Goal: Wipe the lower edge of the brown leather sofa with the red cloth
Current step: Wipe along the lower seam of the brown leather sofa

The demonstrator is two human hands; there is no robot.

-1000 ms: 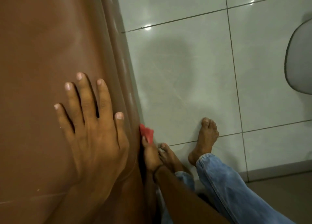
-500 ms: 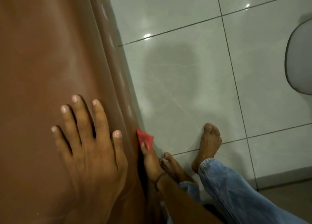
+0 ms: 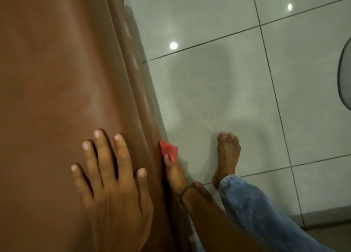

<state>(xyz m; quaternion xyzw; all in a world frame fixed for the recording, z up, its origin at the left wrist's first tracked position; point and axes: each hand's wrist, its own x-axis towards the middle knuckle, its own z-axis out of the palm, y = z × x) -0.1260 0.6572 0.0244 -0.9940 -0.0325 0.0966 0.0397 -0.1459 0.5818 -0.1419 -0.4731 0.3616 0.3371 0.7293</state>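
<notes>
Red cloth (image 3: 169,150) is pressing on the low edge of the brown sofa (image 3: 62,80).

Somebody is leaning over the sofa. Their left hand (image 3: 112,183) is lying flat on the smooth leather with its fingers spread wide, holding nothing. Their right hand (image 3: 175,172) is reaching down by the floor (image 3: 218,92), pinching the cloth against the sofa's bottom edge. A thin band is sitting on that wrist. One bare foot (image 3: 227,156) in blue jeans (image 3: 252,208) is standing on the shiny tiles nearby.
</notes>
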